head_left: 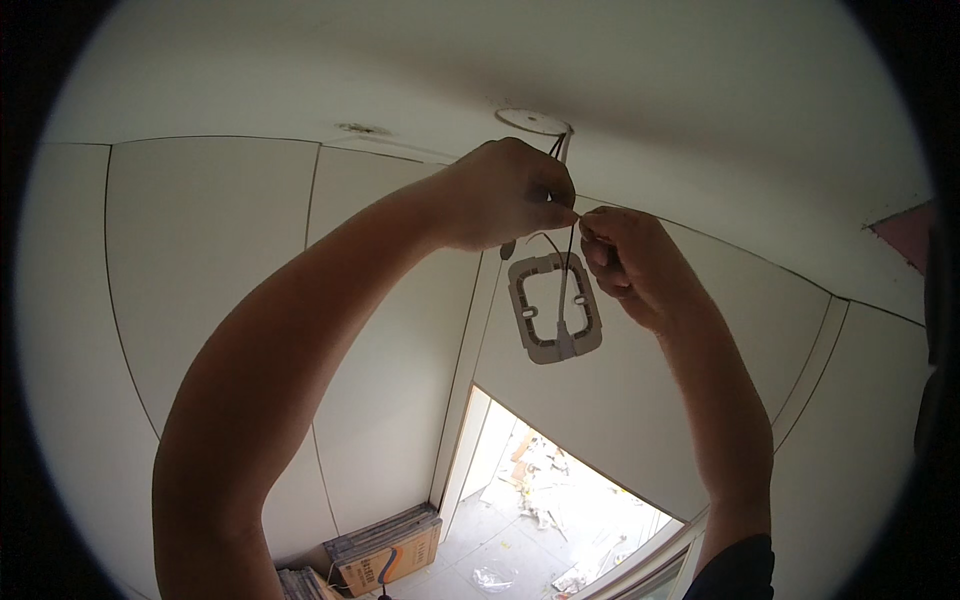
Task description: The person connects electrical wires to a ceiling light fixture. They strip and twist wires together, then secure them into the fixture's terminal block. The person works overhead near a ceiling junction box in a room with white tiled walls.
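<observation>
Dark thin wires (556,147) come down beside a round white ceiling plate (533,122). Just below it, my left hand (515,195) pinches a wire between thumb and forefinger. My right hand (635,262) meets it there, its fingertips closed on a wire end too small to make out fully. Beneath both hands hangs a pale rectangular frame (556,354) with rounded corners and an open middle, tilted a little. A grey cable (562,305) runs up from its lower edge through the opening toward my hands.
White panels (400,330) line the walls up to the ceiling. Down below, a doorway opens on a tiled floor (500,545) strewn with scraps. Stacked boxes (385,550) lean at the wall's foot. A reddish patch (905,237) shows at the ceiling's right edge.
</observation>
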Demonstrator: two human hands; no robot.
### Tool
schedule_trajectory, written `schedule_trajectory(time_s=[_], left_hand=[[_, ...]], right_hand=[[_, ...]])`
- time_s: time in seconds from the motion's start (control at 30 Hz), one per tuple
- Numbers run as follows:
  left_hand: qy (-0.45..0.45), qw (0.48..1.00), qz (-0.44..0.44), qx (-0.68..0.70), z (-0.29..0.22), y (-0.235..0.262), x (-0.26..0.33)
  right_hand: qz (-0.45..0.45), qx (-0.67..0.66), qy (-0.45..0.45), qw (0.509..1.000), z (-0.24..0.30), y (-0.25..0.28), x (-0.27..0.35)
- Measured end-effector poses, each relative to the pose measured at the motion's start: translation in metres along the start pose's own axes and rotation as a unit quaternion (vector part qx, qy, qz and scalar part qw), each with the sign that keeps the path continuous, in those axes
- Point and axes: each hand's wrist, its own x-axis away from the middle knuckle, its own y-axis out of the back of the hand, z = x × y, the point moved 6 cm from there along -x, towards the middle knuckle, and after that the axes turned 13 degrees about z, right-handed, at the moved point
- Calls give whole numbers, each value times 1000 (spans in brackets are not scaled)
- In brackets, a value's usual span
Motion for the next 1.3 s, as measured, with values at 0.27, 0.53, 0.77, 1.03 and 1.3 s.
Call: schedule_trajectory(time_s=[0.27,0.53,0.77,1.03,1.3], left_hand=[[4,1000,8,17,-2,4,2],[-5,999,-5,38,7,-1,-4],[-15,1000,-13,21,6,0,-1],[-6,1000,-16,24,3,1,0],[-17,1000,-8,22,10,2,0]], right_hand=[[-29,352,142,925,32,-16,25],[-121,593,293,740,51,-21,22],[23,-57,28,998,-4,0,-5],[-209,472,262,815,36,-26,24],[-184,524,328,764,30,-27,18]])
